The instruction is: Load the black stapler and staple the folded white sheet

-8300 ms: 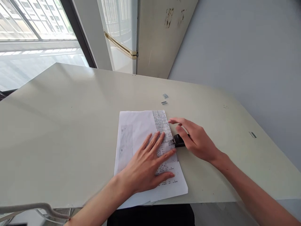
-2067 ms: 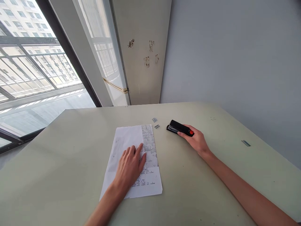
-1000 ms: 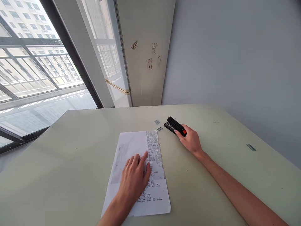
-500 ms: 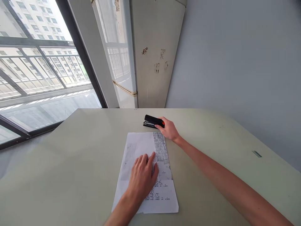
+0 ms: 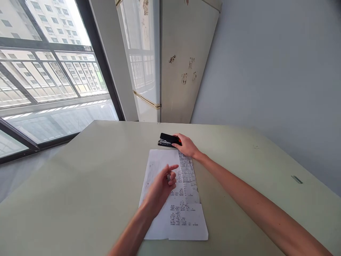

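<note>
My right hand [image 5: 185,145] is wrapped round the rear of a black stapler [image 5: 166,138] with a red patch near its back end. The stapler lies on the table just beyond the top edge of some printed paper sheets [image 5: 162,161], its nose pointing left and its jaws apart. My left hand [image 5: 163,186] is over the sheets, turned with the thumb side up. Its index finger points right while the other fingers curl round a small grey piece [image 5: 168,177], too small to make out exactly. Dense print shows along the sheets' right side.
The pale table [image 5: 106,185] spreads around the sheets. A small dark green strip [image 5: 296,179] lies toward its right edge. Beyond the far edge stands a worn fridge [image 5: 181,96], with a window [image 5: 53,71] to the left and a grey wall [image 5: 261,71] to the right.
My left hand has lifted from lying flat on the sheets and turned over, its fingers now curled with a small grey piece showing. My right hand stays on the stapler. The view has shifted slightly.
</note>
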The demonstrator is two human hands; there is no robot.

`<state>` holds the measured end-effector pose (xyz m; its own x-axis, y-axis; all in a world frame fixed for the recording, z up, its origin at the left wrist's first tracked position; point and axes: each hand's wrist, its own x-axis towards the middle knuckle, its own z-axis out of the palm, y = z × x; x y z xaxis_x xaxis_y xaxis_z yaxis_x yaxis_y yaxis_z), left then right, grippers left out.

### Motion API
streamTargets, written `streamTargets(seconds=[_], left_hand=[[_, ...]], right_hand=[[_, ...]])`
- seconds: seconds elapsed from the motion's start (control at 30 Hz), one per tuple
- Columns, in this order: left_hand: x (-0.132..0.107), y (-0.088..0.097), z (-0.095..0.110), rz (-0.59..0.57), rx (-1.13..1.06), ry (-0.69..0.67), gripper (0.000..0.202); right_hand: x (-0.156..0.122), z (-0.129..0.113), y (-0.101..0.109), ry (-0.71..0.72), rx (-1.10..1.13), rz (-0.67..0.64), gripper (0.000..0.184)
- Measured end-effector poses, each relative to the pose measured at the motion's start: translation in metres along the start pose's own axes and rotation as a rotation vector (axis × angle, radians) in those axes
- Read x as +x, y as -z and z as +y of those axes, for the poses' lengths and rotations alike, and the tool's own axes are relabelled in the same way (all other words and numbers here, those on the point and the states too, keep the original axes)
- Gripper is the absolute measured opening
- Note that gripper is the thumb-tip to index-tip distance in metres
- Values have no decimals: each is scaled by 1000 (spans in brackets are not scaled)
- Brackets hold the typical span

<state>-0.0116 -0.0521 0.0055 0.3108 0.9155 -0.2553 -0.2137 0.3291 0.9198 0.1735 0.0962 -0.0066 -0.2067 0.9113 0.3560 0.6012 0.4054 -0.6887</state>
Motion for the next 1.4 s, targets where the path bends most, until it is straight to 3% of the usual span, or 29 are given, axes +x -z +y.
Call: streamTargets(seconds=[0.13, 0.27, 0.4, 0.6, 0.7, 0.8, 0.87, 0.97, 1.1, 1.4], left_hand=[[6, 3, 6, 24, -406, 87, 44], [8, -7, 9, -22, -467, 85, 46], [8, -29, 13, -121, -349, 105, 58], [16, -75, 14, -233, -163, 133, 65], [26, -84, 20, -299, -19, 90, 68], [40, -66, 32, -214, 427, -143, 58], [48, -40, 40, -85, 844, -326, 51], [58, 3, 45, 32, 1170, -419, 48], [63, 38, 41, 113, 1281, -461, 47], [66, 46, 32, 139, 1268, -416, 50]], right_hand=[[-39, -41, 23, 115, 19, 74, 34], [-89, -72, 45, 419, -47, -45, 35], [-124, -68, 55, 442, -217, -123, 42], [-158, -55, 84, 396, -261, -9, 27], [-178, -43, 112, 313, -265, 63, 27], [-203, -7, 151, 152, -325, 156, 26], [-221, 27, 179, -21, -398, 192, 26], [-247, 81, 220, -260, -489, 219, 30], [-270, 131, 257, -375, -585, 147, 36], [-284, 173, 283, -385, -715, 71, 46]])
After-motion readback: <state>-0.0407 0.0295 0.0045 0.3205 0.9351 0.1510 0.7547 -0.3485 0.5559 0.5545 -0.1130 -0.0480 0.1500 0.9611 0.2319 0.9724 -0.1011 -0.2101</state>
